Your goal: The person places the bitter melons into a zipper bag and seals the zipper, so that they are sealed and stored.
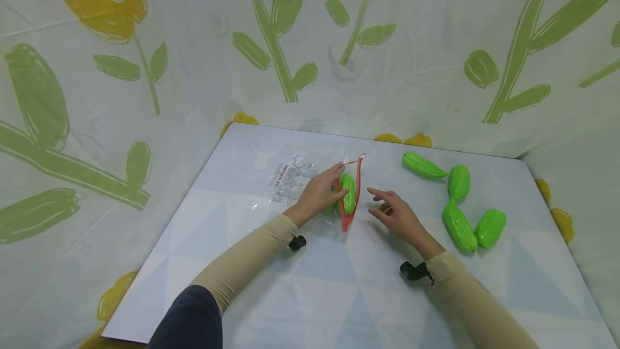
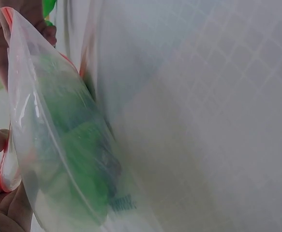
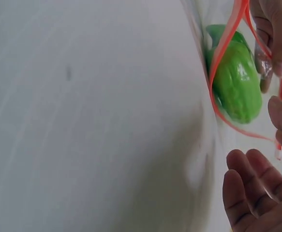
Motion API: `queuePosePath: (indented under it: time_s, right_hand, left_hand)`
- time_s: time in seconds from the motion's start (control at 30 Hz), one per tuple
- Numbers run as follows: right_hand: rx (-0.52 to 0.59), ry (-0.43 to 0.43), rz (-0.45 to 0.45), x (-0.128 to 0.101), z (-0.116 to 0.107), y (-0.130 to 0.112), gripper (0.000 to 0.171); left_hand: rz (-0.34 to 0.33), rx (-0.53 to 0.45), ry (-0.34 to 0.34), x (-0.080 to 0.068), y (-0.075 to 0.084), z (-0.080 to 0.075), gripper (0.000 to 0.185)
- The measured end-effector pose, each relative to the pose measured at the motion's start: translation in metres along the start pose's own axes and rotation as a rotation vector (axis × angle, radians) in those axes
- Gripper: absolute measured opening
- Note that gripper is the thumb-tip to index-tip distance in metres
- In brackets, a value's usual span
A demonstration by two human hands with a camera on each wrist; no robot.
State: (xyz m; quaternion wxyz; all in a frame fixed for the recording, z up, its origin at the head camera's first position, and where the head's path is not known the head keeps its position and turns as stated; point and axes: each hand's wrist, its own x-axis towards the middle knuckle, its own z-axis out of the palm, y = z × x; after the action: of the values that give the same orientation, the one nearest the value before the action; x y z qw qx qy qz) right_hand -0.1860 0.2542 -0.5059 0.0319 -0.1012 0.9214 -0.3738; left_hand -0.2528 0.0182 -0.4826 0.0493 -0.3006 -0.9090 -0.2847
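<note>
On the pale surface (image 1: 339, 295), my left hand (image 1: 317, 194) pinches the red-edged rim of a clear zip bag (image 1: 310, 187), holding its mouth (image 1: 351, 193) open toward my right. The bag lies flat, its long axis running left to right, its closed end pointing left. Just inside the mouth sits a green toy gourd (image 1: 347, 192), its length running front to back along the opening. My right hand (image 1: 394, 214) hovers just beside the mouth, fingers loosely spread, holding nothing. Farther right, well apart from the bag, four more green gourds (image 1: 460, 198) lie in a loose cluster.
</note>
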Motion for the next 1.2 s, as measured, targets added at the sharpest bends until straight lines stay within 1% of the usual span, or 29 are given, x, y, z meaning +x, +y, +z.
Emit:
queuePosePath:
  time_s: [0.23, 0.53, 0.67, 0.9, 1.1, 1.2]
  right_hand:
    - [-0.002, 0.033, -0.021, -0.01, -0.014, 0.01, 0.056]
    - [-0.033, 0.11, -0.074, -0.023, -0.03, 0.026, 0.053]
    - [-0.048, 0.137, -0.071, -0.029, -0.035, 0.031, 0.051]
    - [-0.035, 0.172, -0.078, -0.041, -0.05, 0.036, 0.049]
    - [-0.068, 0.203, -0.039, -0.056, -0.067, 0.038, 0.049]
    - [-0.09, 0.222, -0.001, -0.062, -0.075, 0.041, 0.049]
  left_hand:
    - [0.016, 0.0, 0.017, 0.0, -0.001, 0.001, 0.067]
    - [-0.002, -0.008, 0.011, -0.001, -0.002, 0.001, 0.068]
    - [-0.008, -0.003, 0.007, -0.001, -0.002, 0.0, 0.068]
    - [-0.001, -0.015, 0.011, -0.001, -0.003, 0.001, 0.068]
    - [0.0, -0.027, 0.006, -0.001, -0.003, 0.002, 0.069]
    - [-0.011, -0.026, -0.004, -0.002, -0.003, 0.0, 0.069]
